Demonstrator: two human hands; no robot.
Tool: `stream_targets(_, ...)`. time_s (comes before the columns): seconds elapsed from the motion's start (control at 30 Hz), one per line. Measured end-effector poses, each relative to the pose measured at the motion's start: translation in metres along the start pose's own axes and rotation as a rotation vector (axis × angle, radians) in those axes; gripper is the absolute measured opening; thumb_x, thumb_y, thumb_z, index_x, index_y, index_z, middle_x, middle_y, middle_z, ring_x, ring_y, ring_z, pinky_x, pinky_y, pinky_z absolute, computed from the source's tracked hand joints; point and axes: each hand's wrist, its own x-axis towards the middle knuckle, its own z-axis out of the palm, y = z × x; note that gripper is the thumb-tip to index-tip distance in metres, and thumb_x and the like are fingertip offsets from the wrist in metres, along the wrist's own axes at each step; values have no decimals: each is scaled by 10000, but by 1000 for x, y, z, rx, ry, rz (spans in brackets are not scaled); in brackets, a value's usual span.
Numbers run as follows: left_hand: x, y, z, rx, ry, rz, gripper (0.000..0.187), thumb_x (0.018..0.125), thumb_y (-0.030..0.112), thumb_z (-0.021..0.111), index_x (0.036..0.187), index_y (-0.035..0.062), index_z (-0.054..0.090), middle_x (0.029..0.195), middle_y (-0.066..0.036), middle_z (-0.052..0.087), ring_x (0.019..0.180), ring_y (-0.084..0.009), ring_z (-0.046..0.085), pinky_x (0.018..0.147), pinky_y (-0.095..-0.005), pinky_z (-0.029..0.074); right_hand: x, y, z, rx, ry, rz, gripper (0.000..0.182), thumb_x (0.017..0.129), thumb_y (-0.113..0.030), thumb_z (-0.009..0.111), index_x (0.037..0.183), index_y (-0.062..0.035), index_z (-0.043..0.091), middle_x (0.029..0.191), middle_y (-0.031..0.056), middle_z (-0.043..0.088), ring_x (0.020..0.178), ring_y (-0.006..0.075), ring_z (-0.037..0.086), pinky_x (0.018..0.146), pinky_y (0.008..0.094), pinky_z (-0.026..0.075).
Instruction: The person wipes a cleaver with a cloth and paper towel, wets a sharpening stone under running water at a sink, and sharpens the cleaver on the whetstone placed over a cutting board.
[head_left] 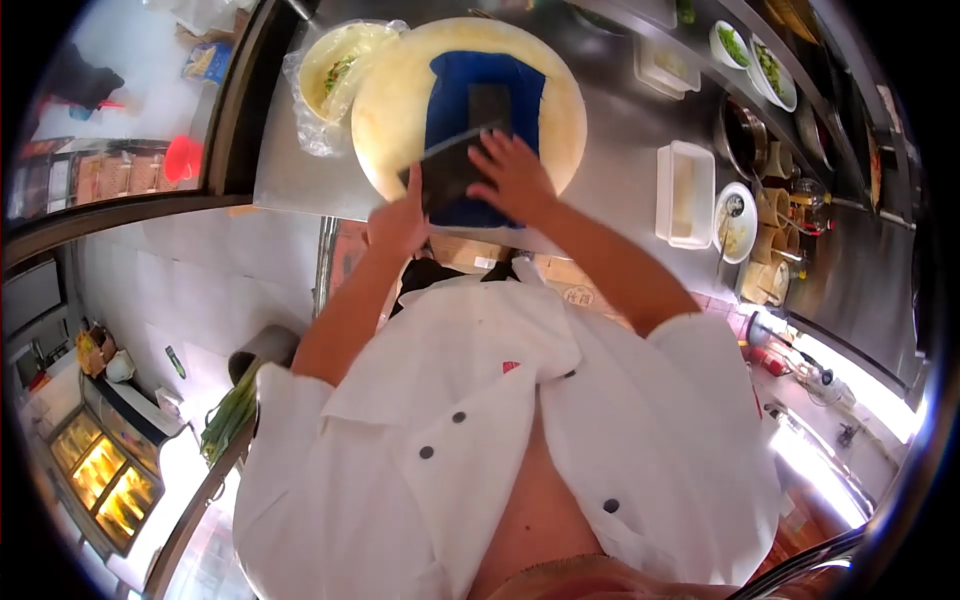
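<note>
A dark, broad-bladed cleaver (452,172) lies slanted over a grey whetstone (489,104), partly covering it. My left hand (398,222) is closed at the cleaver's left end, one finger pointing up along the blade; the handle is hidden in the grip. Flat on the blade's right part rests my right hand (514,180), fingers spread. Beneath the stone is a folded blue cloth (447,90), spread over a round, pale cutting board (392,110).
A plastic-lined bowl (325,80) with chopped greens stands left of the board. On the steel counter (620,150) at right are a white rectangular tub (686,195) and a white bowl (735,222). Dishes of greens (772,72) sit at the upper right. Leeks (232,412) stick out at lower left.
</note>
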Motion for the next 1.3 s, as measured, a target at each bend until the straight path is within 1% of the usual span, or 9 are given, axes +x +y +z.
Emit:
stream_targets(0.13, 38, 3, -10, 19, 92, 39, 981, 883, 265, 704, 1661, 138, 120, 804, -191, 723, 713, -392, 717, 627, -508, 563, 21, 25, 3, 27, 77, 6, 713, 1014, -628, 463, 1551, -159, 477, 1648, 141, 369, 1528, 312, 317, 1255, 473, 227)
stream_targets(0.37, -81, 11, -8, 101, 72, 54, 944, 883, 219, 691, 1657, 125, 160, 804, -223, 712, 734, -415, 714, 607, -521, 549, -67, -58, 18, 168, 114, -28, 664, 977, -575, 581, 1490, -156, 539, 1622, 140, 409, 1517, 329, 343, 1260, 485, 226)
stream_targets(0.57, 22, 7, -8, 37, 129, 53, 939, 874, 204, 682, 1652, 114, 165, 821, -187, 730, 706, -393, 713, 636, -527, 560, 12, 19, 5, 41, 169, -16, 639, 998, -542, 563, 1490, -134, 542, 1584, 172, 454, 1481, 341, 384, 1220, 482, 291)
stream_targets(0.67, 41, 11, -16, 45, 125, 67, 929, 878, 212, 681, 1648, 113, 171, 831, -172, 739, 696, -394, 712, 651, -528, 565, 23, 37, 11, 39, 162, 3, 704, 1019, -637, 438, 1537, -164, 497, 1632, 152, 396, 1512, 330, 336, 1238, 495, 233)
stream_targets(0.83, -78, 10, -4, 75, 244, 170, 956, 888, 241, 697, 1647, 79, 139, 824, -198, 728, 687, -402, 706, 606, -517, 553, -50, -40, 12, 3, -33, -34, 690, 1014, -621, 471, 1537, -172, 500, 1640, 148, 384, 1518, 313, 340, 1253, 478, 213)
stream_targets(0.93, -77, 11, -6, 55, 143, 121, 984, 893, 244, 703, 1645, 55, 97, 806, -208, 721, 684, -407, 707, 598, -524, 549, -63, -50, 19, 142, 154, -78, 681, 974, -575, 583, 1496, -141, 537, 1596, 160, 442, 1482, 342, 393, 1233, 483, 275)
stream_targets(1.13, 35, 6, -11, 63, 154, 74, 918, 890, 228, 670, 1642, 122, 154, 819, -176, 737, 709, -394, 712, 652, -527, 560, 21, 30, 4, 45, 151, -4, 692, 1019, -611, 477, 1537, -152, 497, 1622, 149, 414, 1514, 332, 341, 1248, 477, 242)
stream_targets(1.27, -2, 8, -11, 1, 13, 28, 909, 886, 231, 672, 1645, 103, 186, 869, -185, 741, 723, -390, 712, 661, -517, 562, -5, 5, 3, 15, 99, 3, 693, 1029, -616, 448, 1539, -150, 494, 1624, 148, 411, 1515, 335, 336, 1245, 475, 243)
stream_targets(1.3, -32, 8, -10, 100, 168, 110, 926, 885, 234, 681, 1649, 96, 176, 911, -205, 738, 747, -400, 712, 665, -517, 559, -22, -12, 9, 30, 105, -22, 677, 1007, -591, 510, 1510, -138, 521, 1607, 159, 426, 1492, 348, 367, 1233, 487, 267)
